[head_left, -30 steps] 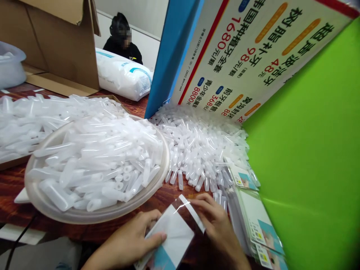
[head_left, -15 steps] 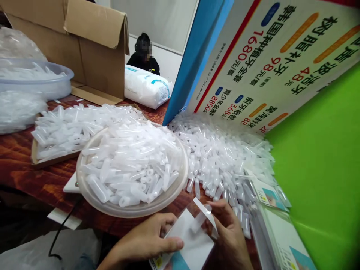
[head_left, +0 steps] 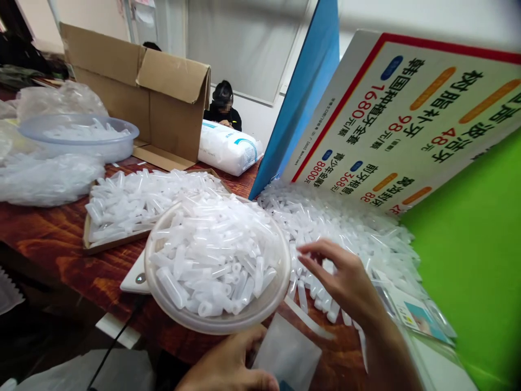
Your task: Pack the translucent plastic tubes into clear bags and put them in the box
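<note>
My left hand (head_left: 232, 361) grips a small clear plastic bag (head_left: 291, 347) by its near side, low in the view. A whitish card with a bit of blue shows through the bag, and its flap strip (head_left: 311, 320) stands up at the far end. My right hand (head_left: 350, 285) is held over the near edge of a loose heap of translucent white tubes (head_left: 325, 217). Its thumb and fingers are apart, with nothing visible between them. Left of that hand, a round tub (head_left: 150, 271) is piled high with similar tubes.
A shallow cardboard tray (head_left: 91, 250) of tubes lies behind the tub, which stands on a white device (head_left: 132, 277). Farther back are a blue basin (head_left: 122, 144), an open carton (head_left: 175, 114) and a white package (head_left: 228, 146). A printed board (head_left: 366, 125) and filled packets (head_left: 423, 315) are at right.
My right hand has left the bag and moved up to the tube heap, its fingers now apart. The tube seen at the bag's mouth no longer shows there. The camera view has shifted.
</note>
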Demonstrator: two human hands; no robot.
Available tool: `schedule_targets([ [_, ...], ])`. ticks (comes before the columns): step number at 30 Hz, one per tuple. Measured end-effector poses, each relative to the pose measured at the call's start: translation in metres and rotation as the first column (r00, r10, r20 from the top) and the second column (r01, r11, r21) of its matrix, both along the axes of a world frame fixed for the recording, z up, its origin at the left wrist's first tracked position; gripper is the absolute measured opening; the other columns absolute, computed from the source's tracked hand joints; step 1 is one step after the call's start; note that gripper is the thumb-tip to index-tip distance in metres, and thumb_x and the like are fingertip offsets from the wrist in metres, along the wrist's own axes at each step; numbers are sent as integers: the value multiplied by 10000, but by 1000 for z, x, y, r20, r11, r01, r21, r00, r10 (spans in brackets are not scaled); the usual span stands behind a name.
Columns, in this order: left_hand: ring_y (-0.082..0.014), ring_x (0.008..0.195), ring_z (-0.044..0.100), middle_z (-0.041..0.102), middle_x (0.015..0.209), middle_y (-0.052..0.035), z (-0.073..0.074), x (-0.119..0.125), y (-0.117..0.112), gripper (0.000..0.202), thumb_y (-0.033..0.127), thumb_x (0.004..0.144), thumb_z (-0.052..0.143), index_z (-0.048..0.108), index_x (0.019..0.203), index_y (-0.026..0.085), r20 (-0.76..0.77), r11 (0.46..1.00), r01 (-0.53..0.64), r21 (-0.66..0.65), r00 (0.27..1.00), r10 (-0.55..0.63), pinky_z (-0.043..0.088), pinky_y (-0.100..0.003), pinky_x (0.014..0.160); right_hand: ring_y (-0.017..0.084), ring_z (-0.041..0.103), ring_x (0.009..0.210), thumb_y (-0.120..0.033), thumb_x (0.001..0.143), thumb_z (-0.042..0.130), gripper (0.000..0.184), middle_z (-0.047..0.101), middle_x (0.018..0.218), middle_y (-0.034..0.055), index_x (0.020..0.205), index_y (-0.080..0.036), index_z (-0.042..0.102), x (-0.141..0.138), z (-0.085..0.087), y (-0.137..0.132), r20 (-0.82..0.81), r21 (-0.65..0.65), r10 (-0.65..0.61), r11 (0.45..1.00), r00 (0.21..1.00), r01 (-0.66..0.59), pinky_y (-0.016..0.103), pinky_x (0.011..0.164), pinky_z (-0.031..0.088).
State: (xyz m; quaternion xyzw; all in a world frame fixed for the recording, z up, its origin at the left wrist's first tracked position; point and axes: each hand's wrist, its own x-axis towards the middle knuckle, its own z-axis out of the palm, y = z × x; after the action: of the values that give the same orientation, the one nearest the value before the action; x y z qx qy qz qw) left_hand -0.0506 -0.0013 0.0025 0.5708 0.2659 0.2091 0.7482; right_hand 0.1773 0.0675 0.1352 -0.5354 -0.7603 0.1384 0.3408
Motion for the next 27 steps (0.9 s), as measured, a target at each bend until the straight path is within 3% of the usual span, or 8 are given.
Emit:
schedule_targets([
  [4,-288,1093,626,728,1143,-23,-5,0,-1,575,299,667,867,668,1196,196,34,994,-101,-52,994,102,460,-319,923,235,644,834,-289,886,678,225,705,990,88,1090,-193,667,-37,-17,54,182,149,-71,988,981,44,371,767,527],
  [7,-334,1193,608,709,1252,-82,-6,0,-2,634,299,673,865,641,1255,181,53,990,-112,-87,992,117,446,-389,1016,233,658,821,-245,918,629,166,723,974,84,1068,-193,679,-47,-31,60,200,215,-93,975,975,49,386,815,529],
  [11,-321,1223,608,695,1293,-102,2,-3,-4,610,330,788,800,602,1348,193,155,987,-108,-119,980,126,447,-408,1049,204,662,792,-350,931,654,178,735,944,45,1035,-225,723,-16,-32,21,-104,204,-168,961,980,186,356,801,540],
  [14,-297,1061,678,746,1144,-96,6,0,-3,586,418,826,770,611,1337,178,210,985,-95,-146,970,125,511,-382,934,227,674,918,-385,893,703,187,722,1053,63,983,-234,767,23,-37,-21,-296,-2,-159,986,942,166,347,797,553],
  [17,-258,895,701,762,1026,-99,8,10,-2,585,486,806,781,642,1258,143,211,969,-107,-223,965,155,527,-319,780,249,683,945,-405,867,741,227,722,1053,88,1003,-225,771,51,-54,-60,-441,-225,-200,968,875,108,333,754,568],
  [19,-238,858,700,763,1002,-105,10,20,-3,553,489,784,803,670,1176,122,212,962,-87,-260,967,145,509,-279,722,231,691,844,-425,828,788,293,731,958,72,1044,-235,733,57,-66,-79,-567,-318,-249,946,785,70,302,668,564],
  [22,-209,803,696,765,956,-106,14,34,-4,551,482,760,829,684,1129,98,225,962,-25,-273,970,89,479,-241,675,184,657,721,-449,761,847,322,708,822,23,939,-243,674,56,-77,-93,-698,-331,-288,942,656,62,256,604,529],
  [27,-233,875,702,759,961,-106,11,46,-5,528,493,763,826,681,1087,103,167,973,-50,-225,982,89,497,-258,731,152,582,609,-479,695,880,378,677,762,11,793,-222,622,54,-81,-100,-742,-338,-346,933,574,125,241,515,465],
])
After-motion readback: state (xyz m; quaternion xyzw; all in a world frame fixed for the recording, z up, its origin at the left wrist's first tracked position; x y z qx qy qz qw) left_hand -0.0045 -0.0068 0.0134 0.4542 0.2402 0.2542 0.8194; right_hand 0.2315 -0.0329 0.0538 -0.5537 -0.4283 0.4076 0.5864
